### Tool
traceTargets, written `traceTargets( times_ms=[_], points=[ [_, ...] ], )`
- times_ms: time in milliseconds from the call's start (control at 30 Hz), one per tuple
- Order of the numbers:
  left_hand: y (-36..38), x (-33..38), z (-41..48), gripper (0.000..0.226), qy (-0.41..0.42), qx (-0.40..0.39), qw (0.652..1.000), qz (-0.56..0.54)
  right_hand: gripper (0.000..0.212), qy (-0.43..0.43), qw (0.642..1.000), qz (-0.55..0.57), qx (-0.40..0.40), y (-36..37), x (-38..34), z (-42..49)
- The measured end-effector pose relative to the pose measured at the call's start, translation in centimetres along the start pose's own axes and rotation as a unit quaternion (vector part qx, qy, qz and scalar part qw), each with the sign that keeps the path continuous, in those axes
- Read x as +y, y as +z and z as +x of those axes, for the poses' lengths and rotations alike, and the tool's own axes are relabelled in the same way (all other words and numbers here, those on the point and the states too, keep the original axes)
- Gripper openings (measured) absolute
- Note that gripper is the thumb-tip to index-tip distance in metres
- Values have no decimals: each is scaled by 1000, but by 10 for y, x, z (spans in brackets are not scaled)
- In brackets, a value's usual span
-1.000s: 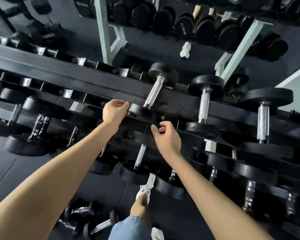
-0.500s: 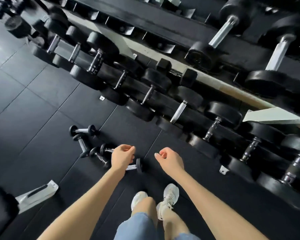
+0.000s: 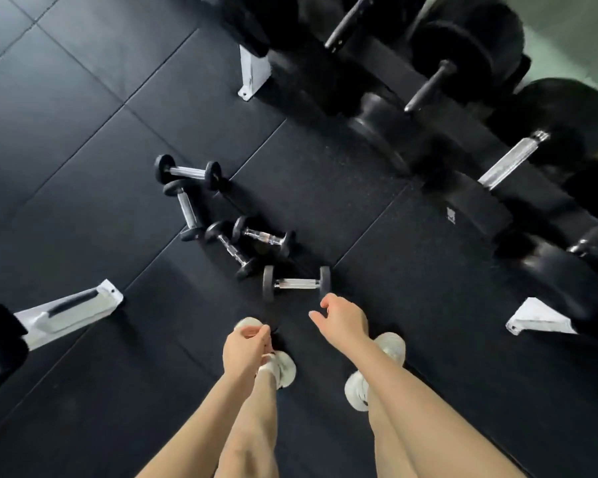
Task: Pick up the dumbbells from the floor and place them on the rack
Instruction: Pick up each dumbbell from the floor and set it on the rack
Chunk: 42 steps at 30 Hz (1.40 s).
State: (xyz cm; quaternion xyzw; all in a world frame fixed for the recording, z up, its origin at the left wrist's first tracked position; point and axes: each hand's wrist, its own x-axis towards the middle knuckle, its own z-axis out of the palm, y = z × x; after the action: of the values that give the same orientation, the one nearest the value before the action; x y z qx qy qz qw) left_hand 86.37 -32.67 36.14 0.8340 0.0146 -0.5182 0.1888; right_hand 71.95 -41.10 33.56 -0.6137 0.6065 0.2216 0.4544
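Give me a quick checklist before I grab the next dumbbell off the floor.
1. Right hand free: ok, holds nothing.
2. Left hand free: ok, loosely curled, empty.
3. Nearest dumbbell handle exposed: ok, it lies alone just ahead of the right hand.
4. Shoes clear of it: ok, both behind it.
5. Two middle dumbbells separate: not ok, they lie against each other.
6. Free slot on the rack: cannot tell, only large dumbbells show.

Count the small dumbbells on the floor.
5: first dumbbell by the right hand; second and third bunched behind it; fourth and fifth farther left. None apparently hidden.
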Motion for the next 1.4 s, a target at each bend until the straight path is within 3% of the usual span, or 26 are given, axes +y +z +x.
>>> traceTargets(
  times_ms=[233,367,533,633,767,833,900,1000,1167,1400],
  points=[
    [37,-46,148,16,-100,-34,985,-133,49,9,996,-89,-9,82,8,122],
    [81,-71,217,16,-144,-69,968,-193,54,-44,979,-199,-17,111,26,196],
    [149,-92,293,55,-162,-67,958,-227,56,-121,943,-305,-59,145,48,294],
    [182,-100,338,65,-188,-63,944,-263,65,-140,929,-324,-113,161,58,339],
    [210,-105,381,48,-212,-38,888,-407,66,-135,915,-326,-193,178,64,374],
    [214,-104,389,40,-236,-11,842,-484,60,-134,911,-330,-205,182,66,382],
    [214,-101,393,37,-250,-3,824,-508,47,-145,909,-336,-200,182,67,385],
    [209,-98,391,36,-258,-5,838,-480,33,-154,913,-329,-185,178,66,378],
    [194,-85,358,38,-237,13,873,-427,30,-151,925,-303,-171,161,57,339],
    [141,-22,226,33,-186,29,940,-285,30,-82,967,-191,-149,89,31,209]
  ],
)
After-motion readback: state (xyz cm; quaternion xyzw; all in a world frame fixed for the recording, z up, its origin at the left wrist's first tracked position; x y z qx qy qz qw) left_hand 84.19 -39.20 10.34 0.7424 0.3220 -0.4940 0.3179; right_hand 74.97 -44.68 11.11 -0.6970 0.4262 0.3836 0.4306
